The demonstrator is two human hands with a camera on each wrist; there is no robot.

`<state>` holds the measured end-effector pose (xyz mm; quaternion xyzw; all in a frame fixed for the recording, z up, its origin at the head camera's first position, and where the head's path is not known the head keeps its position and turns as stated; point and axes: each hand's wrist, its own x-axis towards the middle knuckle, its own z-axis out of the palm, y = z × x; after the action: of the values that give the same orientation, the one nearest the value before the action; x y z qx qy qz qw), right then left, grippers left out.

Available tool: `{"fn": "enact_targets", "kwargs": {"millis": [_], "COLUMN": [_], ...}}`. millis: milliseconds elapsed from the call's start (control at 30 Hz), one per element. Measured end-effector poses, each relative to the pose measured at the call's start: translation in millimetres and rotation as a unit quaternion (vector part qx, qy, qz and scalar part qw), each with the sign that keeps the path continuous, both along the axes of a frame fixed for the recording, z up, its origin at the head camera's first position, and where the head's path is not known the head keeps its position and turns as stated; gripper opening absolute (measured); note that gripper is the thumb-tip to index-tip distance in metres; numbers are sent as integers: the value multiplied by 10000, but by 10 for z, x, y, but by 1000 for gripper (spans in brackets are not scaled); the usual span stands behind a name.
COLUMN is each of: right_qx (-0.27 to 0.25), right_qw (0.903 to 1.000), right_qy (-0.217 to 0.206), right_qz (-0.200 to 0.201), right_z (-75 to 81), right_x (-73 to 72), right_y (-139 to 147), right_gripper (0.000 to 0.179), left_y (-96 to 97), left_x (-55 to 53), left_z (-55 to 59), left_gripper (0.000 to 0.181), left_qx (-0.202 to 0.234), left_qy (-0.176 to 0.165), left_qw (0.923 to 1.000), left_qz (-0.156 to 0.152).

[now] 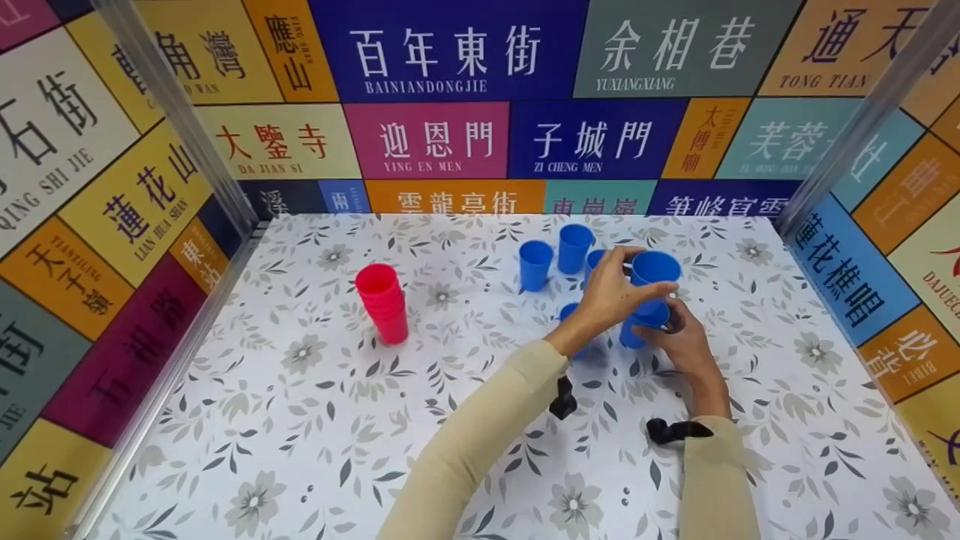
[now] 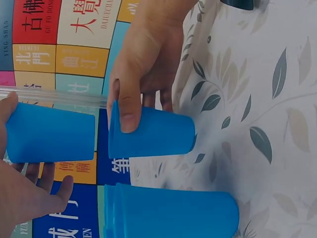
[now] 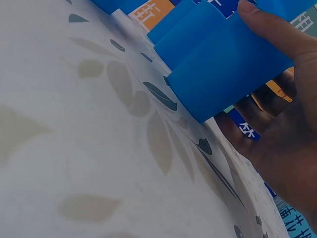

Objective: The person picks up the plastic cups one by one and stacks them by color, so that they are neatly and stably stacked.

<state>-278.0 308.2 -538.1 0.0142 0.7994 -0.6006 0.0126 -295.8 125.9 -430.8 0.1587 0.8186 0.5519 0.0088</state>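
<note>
The left hand (image 1: pixel 611 291) pinches the upper blue cup (image 1: pixel 655 270) between thumb and fingers, holding it just above the lower blue cup (image 1: pixel 630 337), with a slim gap between base and rim. The right hand (image 1: pixel 688 343) grips that lower blue cup from its right side, so it's the nearer of the two. Both cups have their mouths up, long axes roughly upright and, from here, nearly in line. More blue cups (image 1: pixel 535 267) stand left of the lower blue cup; the red cup stack (image 1: pixel 391 327) is well apart, farther left.
</note>
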Motion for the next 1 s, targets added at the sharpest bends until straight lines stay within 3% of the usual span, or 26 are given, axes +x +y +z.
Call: {"fn": "enact_targets", "kwargs": {"millis": [267,567,833,1000], "right_qx": [-67,-28,154,216], "right_qw": [10000,10000,9998,9998], "right_qy": [41,54,76,26], "right_qz": [26,-22,-28,-21], "right_z": [14,1,-27,-42], "right_x": [13,15,0,-2], "right_y": [-26,-32,-9,0], "right_gripper": [88,80,77,79], "left_y": [59,59,-91,-237], "left_x": [-5,16,15,43], "left_z": [-98,-194,-197,-230], "left_gripper": [73,78,74,72], "left_qx": [-23,-278,-49,-101], "left_qy": [-150,-116,-168,8], "left_qw": [9999,9995,9998,9995], "left_qz": [-31,14,-124,-286]}}
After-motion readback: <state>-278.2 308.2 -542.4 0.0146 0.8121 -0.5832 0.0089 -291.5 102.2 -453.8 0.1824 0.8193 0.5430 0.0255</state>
